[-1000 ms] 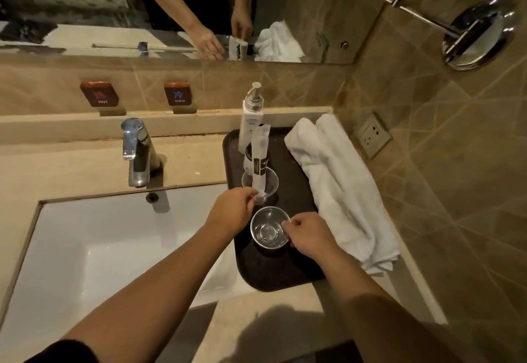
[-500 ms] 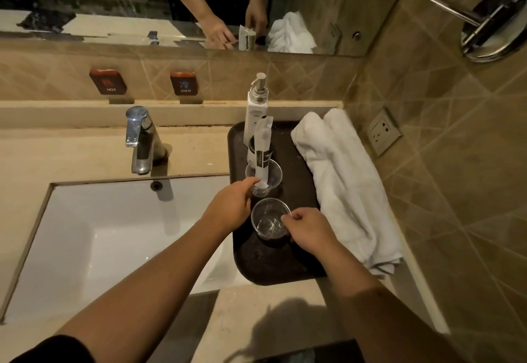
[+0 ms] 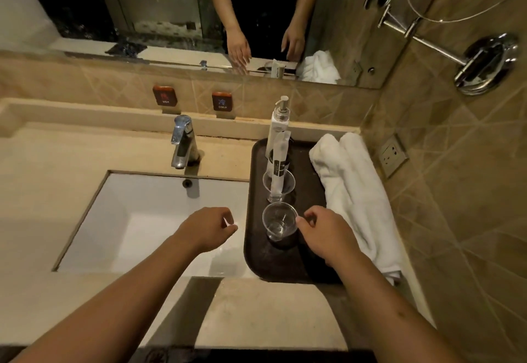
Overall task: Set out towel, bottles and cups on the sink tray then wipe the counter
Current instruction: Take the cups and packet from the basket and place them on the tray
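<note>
- Head view: the dark tray (image 3: pixel 256 260) sits on the table (image 3: pixel 271 314) right of the sink (image 3: pixel 142 220), carrying a pump bottle (image 3: pixel 278 128), a far cup (image 3: pixel 279 184) with a sachet (image 3: pixel 278 163) standing in it, a near cup (image 3: pixel 279 221), and a rolled towel (image 3: pixel 353 191) along its right side.
- Risk: the near cup looks light; a careless nudge from the right fingers could tip it into the far cup. The towel overhangs the tray and may slide off.
- The left hand (image 3: pixel 206 230) hovers over the sink, loosely curled, holding nothing.
- The right hand (image 3: pixel 322 233) touches the near cup's rim with its fingertips; whether it pinches it, I cannot tell.
</note>
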Motion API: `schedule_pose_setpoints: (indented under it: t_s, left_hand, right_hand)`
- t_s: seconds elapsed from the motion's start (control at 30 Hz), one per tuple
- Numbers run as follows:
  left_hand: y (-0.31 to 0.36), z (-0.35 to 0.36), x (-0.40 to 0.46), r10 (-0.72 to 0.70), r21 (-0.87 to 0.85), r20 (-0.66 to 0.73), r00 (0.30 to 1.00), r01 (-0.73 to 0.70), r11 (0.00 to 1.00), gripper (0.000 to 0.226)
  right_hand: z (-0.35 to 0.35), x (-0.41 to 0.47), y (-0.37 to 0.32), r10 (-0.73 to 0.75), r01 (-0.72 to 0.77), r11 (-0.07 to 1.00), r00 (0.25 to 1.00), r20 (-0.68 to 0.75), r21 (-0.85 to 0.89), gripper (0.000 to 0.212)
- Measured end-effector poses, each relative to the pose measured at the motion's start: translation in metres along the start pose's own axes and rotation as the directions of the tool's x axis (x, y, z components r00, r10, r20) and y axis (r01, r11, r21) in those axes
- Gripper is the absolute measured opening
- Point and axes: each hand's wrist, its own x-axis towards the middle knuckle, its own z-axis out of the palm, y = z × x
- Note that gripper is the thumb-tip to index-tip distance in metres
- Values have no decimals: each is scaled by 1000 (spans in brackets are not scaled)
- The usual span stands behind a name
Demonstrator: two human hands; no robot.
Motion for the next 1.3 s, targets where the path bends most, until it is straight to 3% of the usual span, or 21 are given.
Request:
schedule_pose_setpoints:
  t_s: [0.1,0.27,0.6,0.83,1.3]
  left_hand:
    - [-1,-11,-37,-17,1,12,1000,17,1000,24]
    - [-7,-26,-105,-47,-43,-41,998,46,998,22]
    - [-71,-57,-225,-205,-54,-169,964,198,979,24]
    - [-156,-89,-292,-284,-138,-250,926,256,957,20]
    - [-421,-153,-411,-414,-136,-266,871,391,910,20]
  right_hand:
    - [-10,-12,-12,-133,131,990,989,-57,-52,25]
    - [-7,-38,-44,-348,347,938,937,-31,-25,15]
    - [57,-113,-141,-597,623,782,756,269,-16,16]
    - [117,-171,-228,-656,712,700,670,347,-53,13]
    - [250,-281,-421,-599,693,715,674,433,-92,19]
